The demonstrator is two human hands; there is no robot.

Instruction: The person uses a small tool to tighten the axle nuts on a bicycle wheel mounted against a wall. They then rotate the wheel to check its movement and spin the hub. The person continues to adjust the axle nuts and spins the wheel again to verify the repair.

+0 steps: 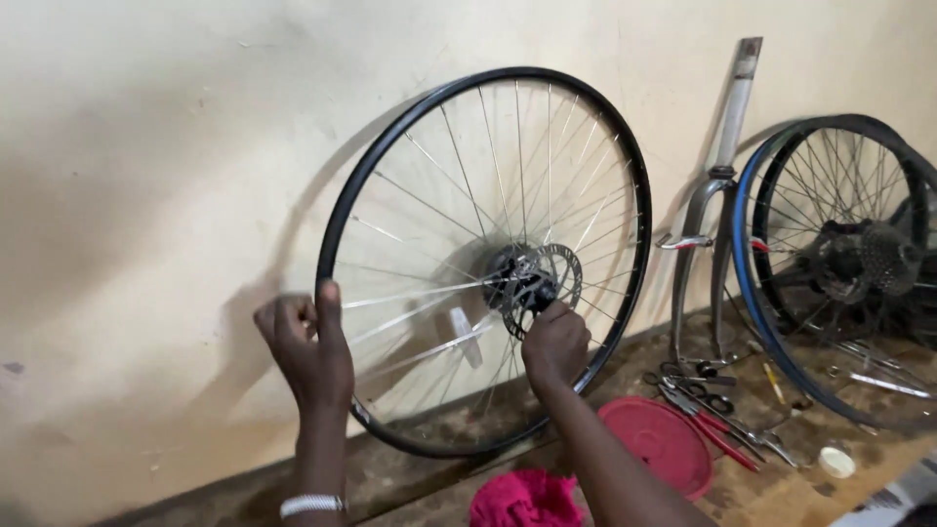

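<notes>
Here, left hand (310,344) grips wheel rim (344,200); right hand (553,344) touches hub (519,278).

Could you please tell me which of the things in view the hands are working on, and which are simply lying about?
In hand:
- black-rimmed wheel, left hand on its rim
- hub with disc rotor, right hand at it

Lying about:
- red lid
- pliers and scissors
- fork against the wall
- blue-rimmed wheel
- pink cloth
</notes>
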